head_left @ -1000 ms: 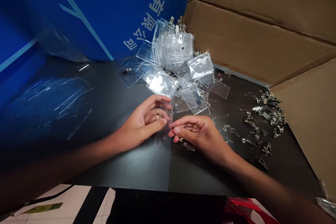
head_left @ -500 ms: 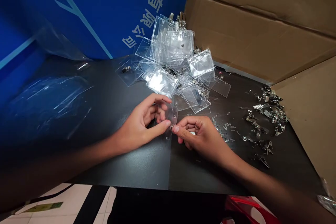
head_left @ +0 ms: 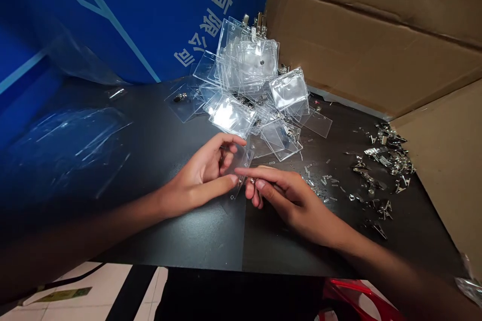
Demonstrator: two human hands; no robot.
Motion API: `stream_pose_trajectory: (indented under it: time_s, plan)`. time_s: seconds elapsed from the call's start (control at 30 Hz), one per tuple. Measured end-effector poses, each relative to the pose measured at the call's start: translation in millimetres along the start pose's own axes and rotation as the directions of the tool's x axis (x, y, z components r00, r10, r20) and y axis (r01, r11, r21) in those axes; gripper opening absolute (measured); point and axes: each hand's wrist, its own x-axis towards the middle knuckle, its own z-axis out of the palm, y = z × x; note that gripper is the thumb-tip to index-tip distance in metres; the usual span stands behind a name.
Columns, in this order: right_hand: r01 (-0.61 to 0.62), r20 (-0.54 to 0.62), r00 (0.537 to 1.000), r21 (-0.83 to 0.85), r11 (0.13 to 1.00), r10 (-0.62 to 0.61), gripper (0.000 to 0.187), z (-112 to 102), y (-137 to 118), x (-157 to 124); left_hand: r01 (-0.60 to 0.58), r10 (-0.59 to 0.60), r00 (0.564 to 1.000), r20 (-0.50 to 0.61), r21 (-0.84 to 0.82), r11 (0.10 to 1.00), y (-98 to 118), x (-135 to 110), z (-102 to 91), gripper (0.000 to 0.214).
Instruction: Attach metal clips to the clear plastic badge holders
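My left hand (head_left: 203, 175) pinches a clear plastic badge holder (head_left: 243, 163) upright between thumb and fingers, just above the black table. My right hand (head_left: 289, 198) sits right beside it, its forefinger reaching across to the holder's lower edge. Its fingers close on a small metal clip (head_left: 251, 180), mostly hidden by them. Behind my hands lies a heap of clear badge holders (head_left: 244, 75). To the right lie several loose metal clips and bits (head_left: 386, 160).
The black tabletop (head_left: 188, 243) ends in a front edge below my forearms, with a dark gap and tiled floor beneath. Clear plastic film (head_left: 68, 150) lies to the left. A blue printed board (head_left: 113, 15) and cardboard sheets (head_left: 376, 45) stand behind. A red object (head_left: 357, 296) sits below the table.
My right hand has slid slightly left, its forefinger now stretched across the holder. The holder has tilted a little in my left hand, and the clip is less visible.
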Motion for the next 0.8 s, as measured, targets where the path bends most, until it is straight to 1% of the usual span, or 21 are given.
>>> stream_pose_trajectory:
  time_s: [0.07,0.1,0.2,0.3,0.4,0.5,0.63,0.8]
  plan:
    - [-0.012,-0.013,1.0,0.018,1.0,0.013,0.036,2.0,3.7,-1.2,0.027,-0.027,0.999,0.019,0.021,0.999,1.0,-0.4,1.7,0.051]
    - [0.0,-0.024,1.0,0.015,1.0,0.0,0.039,3.2,5.3,-2.0,0.039,-0.04,0.999,0.028,0.028,0.999,1.4,-0.4,3.0,0.05]
    - [0.07,-0.062,0.995,-0.09,0.993,-0.076,0.045,5.9,9.4,-4.4,0.05,-0.051,0.999,0.019,0.05,0.998,1.2,-0.7,7.3,0.049]
    - [0.142,-0.059,0.985,-0.242,0.96,-0.16,0.049,6.0,11.7,-5.7,0.026,-0.019,0.998,-0.057,0.126,0.992,0.6,-1.7,10.7,0.052]
    - [0.203,-0.033,0.974,-0.33,0.922,-0.226,0.054,4.5,13.3,-5.7,-0.002,0.034,0.989,-0.146,0.212,0.977,0.9,-3.1,13.4,0.052]
    - [0.246,-0.019,0.963,-0.358,0.901,-0.27,0.059,3.9,15.1,-5.6,-0.02,0.069,0.979,-0.192,0.246,0.969,2.1,-3.9,15.4,0.051]
    - [0.26,-0.015,0.958,-0.37,0.892,-0.285,0.062,5.0,16.5,-6.4,-0.017,0.083,0.97,-0.229,0.276,0.961,4.7,-4.5,16.7,0.052]
    - [0.303,0.005,0.946,-0.363,0.881,-0.324,0.066,4.9,15.1,-6.5,-0.016,0.096,0.967,-0.235,0.321,0.947,6.3,-6.4,16.4,0.05]
